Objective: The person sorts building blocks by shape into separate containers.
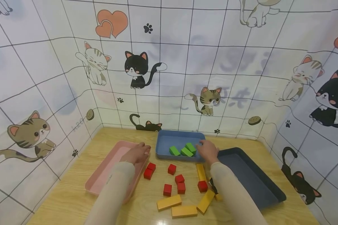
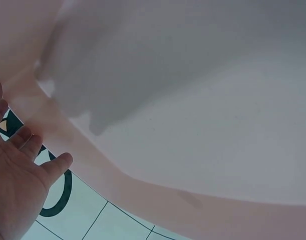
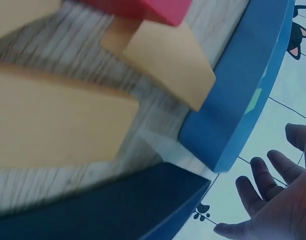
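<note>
My left hand (image 1: 135, 153) hovers over the far right corner of the pink tray (image 1: 105, 170), its fingers loosely bent and holding nothing. In the left wrist view the fingers (image 2: 56, 167) are apart near that tray's rim. My right hand (image 1: 208, 151) is beside the right end of the blue tray (image 1: 169, 139). Spread, relaxed fingers (image 3: 265, 180) with nothing in them show in the right wrist view. Several green blocks (image 1: 186, 152) lie inside the blue tray. Whether either hand touches a rim, I cannot tell.
Several red cubes (image 1: 167, 190) are scattered over the wooden table (image 1: 140, 209) between the trays. Nearer lie several long yellow blocks (image 1: 184, 211), partly hidden by the right forearm. A dark grey tray (image 1: 250, 178) stands on the right. Cat-printed cloth walls (image 1: 174, 62) surround the table.
</note>
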A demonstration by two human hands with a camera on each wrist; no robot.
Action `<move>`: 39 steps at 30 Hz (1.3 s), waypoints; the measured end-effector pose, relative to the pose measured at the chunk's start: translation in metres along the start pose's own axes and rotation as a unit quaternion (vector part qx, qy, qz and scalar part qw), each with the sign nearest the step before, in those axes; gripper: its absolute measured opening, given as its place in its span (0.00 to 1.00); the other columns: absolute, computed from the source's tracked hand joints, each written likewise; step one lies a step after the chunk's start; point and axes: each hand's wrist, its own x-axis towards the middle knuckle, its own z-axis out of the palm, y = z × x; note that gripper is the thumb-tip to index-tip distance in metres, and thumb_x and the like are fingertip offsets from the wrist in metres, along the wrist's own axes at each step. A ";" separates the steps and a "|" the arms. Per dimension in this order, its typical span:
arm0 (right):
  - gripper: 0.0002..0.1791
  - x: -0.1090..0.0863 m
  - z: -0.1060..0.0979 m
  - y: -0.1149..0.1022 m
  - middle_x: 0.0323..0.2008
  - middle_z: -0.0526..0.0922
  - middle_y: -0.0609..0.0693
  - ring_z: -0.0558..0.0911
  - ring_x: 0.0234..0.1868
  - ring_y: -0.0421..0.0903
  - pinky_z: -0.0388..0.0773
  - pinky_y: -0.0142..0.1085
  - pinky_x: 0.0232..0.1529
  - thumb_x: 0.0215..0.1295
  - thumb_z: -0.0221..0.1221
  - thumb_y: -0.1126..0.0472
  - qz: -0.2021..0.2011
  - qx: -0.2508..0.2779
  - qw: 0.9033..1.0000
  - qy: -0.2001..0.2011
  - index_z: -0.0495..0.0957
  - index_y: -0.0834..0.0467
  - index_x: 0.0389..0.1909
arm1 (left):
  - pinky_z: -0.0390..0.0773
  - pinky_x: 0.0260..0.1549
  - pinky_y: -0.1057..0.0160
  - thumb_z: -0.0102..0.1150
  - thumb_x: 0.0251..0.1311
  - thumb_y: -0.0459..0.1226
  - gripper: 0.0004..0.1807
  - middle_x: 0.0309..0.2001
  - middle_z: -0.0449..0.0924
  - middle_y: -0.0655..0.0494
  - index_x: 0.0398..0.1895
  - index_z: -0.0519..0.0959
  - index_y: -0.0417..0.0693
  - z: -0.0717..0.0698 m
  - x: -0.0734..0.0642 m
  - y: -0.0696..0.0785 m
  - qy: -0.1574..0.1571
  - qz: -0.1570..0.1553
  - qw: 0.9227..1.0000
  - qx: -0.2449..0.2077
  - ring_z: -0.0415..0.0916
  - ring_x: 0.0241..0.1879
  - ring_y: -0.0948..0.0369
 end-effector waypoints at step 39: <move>0.22 -0.068 -0.042 0.038 0.55 0.80 0.59 0.78 0.56 0.60 0.75 0.55 0.55 0.68 0.63 0.56 -0.155 0.059 0.981 -0.100 0.79 0.62 0.59 | 0.67 0.61 0.39 0.49 0.74 0.41 0.24 0.71 0.57 0.36 0.70 0.67 0.48 0.000 0.002 -0.002 0.003 0.016 1.000 0.020 0.56 0.70 0.39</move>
